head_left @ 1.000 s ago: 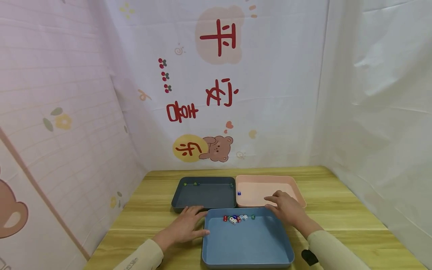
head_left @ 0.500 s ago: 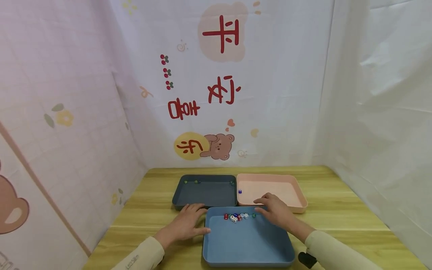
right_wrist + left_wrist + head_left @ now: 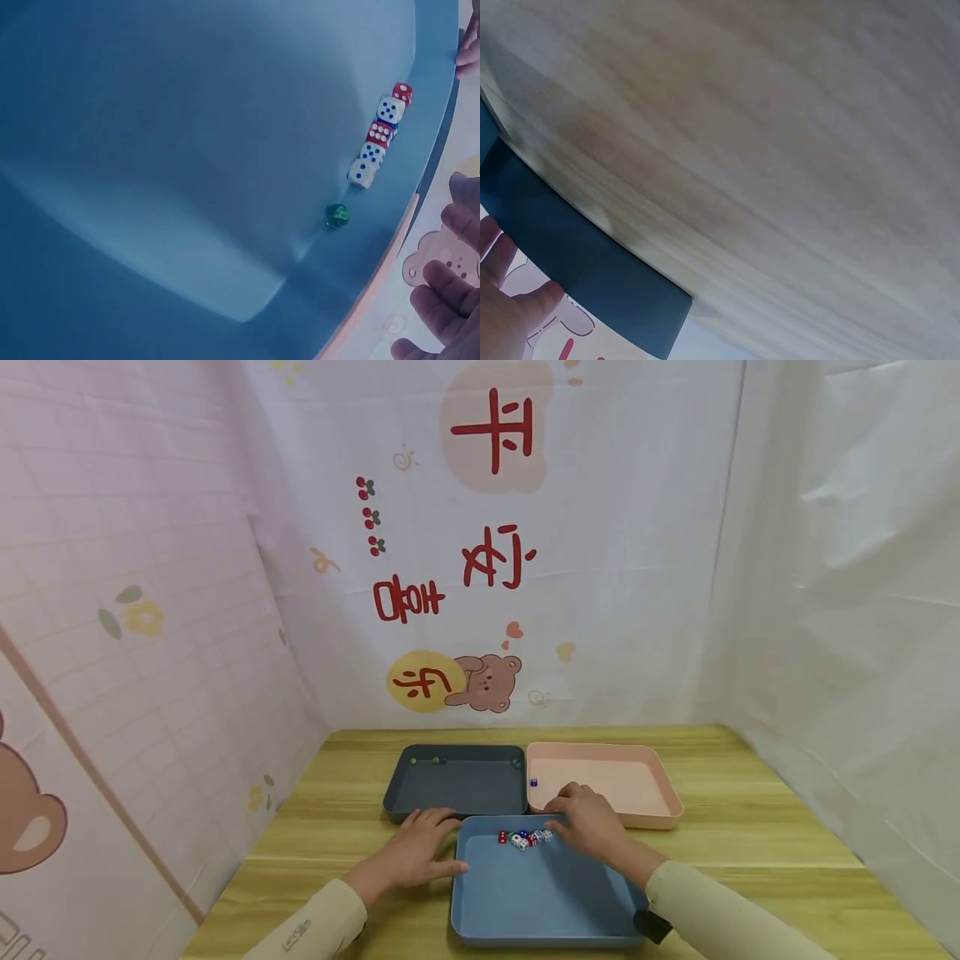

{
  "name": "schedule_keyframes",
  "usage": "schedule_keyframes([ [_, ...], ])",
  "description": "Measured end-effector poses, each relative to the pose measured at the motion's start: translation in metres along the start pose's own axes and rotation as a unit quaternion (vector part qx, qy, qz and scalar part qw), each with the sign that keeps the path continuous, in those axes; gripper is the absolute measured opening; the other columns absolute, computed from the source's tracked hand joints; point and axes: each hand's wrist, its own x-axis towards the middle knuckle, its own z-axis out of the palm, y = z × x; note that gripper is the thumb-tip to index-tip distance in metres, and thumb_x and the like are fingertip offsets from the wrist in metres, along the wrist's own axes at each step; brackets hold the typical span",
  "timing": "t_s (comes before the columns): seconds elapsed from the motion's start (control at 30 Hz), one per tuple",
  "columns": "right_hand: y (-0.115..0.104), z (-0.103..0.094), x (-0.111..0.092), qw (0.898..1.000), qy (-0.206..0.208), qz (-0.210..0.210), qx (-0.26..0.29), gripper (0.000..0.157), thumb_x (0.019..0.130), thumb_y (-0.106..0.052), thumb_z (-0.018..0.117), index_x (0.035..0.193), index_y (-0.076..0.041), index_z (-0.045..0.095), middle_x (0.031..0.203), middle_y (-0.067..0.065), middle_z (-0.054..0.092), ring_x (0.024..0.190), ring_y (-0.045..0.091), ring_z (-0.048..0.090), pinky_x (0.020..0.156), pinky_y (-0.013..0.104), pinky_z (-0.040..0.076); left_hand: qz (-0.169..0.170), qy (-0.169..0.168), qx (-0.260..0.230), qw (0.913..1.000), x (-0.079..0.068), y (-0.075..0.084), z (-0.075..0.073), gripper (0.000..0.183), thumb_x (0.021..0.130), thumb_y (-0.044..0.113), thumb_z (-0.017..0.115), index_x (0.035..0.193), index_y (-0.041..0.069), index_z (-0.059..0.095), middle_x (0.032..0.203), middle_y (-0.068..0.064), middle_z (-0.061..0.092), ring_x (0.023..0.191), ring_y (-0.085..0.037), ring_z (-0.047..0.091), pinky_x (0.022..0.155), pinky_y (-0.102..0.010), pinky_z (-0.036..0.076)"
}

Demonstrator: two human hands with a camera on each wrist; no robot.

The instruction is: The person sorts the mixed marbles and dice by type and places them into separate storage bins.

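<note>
In the head view my left hand rests at the left side of a blue tray, thumb on the rim and fingers spread. My right hand hangs over the tray's far edge, fingers slightly bent and pointing inward. Close below it in the right wrist view lies a green marble, apart from the fingers; the hand covers this marble in the head view. Beside the marble, a row of dice runs along the far wall: a white die, more white ones, and red and blue ones.
Behind the blue tray stand a dark tray with several green marbles and a pink tray holding one blue die. All sit on a wood-grain table, with printed cloth hanging around it.
My right hand has moved left, from the pink tray's front to over the blue tray's far edge, now covering the green marble. The left hand stays at the tray's side.
</note>
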Motion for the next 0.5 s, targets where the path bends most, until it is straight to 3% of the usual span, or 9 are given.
schedule_keyframes([
  [0.2,0.003,0.0,0.006,0.999,-0.033,-0.012,-0.024,0.017,0.079,-0.025,0.084,0.093,-0.016,0.079,0.096,0.008,0.064,0.085,0.025,0.058,0.071,0.043,0.052,-0.004,-0.004,0.006,1.0,-0.001,-0.001,0.001,0.076,0.091,0.07,0.052,0.145,0.016,0.05,0.15,-0.011,0.043,0.138,-0.03,0.039,0.111,-0.062,0.026],
  [0.5,0.021,-0.005,0.013,0.988,-0.119,-0.095,0.008,0.015,0.085,-0.022,0.079,0.098,-0.015,0.078,0.117,0.02,0.061,0.107,0.039,0.057,0.085,0.055,0.05,-0.002,-0.01,0.01,0.9999,-0.001,-0.003,0.0,0.077,0.091,0.071,0.05,0.146,0.016,0.049,0.151,-0.011,0.041,0.139,-0.03,0.038,0.112,-0.061,0.026],
])
